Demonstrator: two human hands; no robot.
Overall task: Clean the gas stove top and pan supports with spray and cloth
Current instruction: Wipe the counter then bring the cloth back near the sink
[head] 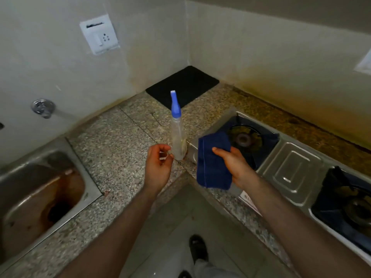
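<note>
the spray bottle (177, 135) stands upright on the speckled granite counter (112, 141) at the inner corner, just left of the gas stove (289, 167) – clear body, blue nozzle on top. the left hand (158, 167) is right beside the bottle's lower part, fingers curled loosely inward with the fingertips (170, 155) at the bottle's base; whether they actually touch it i cannot tell, and they do not wrap round it. the right hand (234, 163) grips a folded dark blue cloth (212, 163), thumb pressed on top and the other fingers hidden under the fabric – it hangs above the stove's near left corner. the stove's left burner (244, 138) shows past the cloth, another burner (359, 211) sits at the far right. a steel sink (40, 187) lies to the left, a black mat (182, 85) in the corner, a wall socket (99, 35) above
</note>
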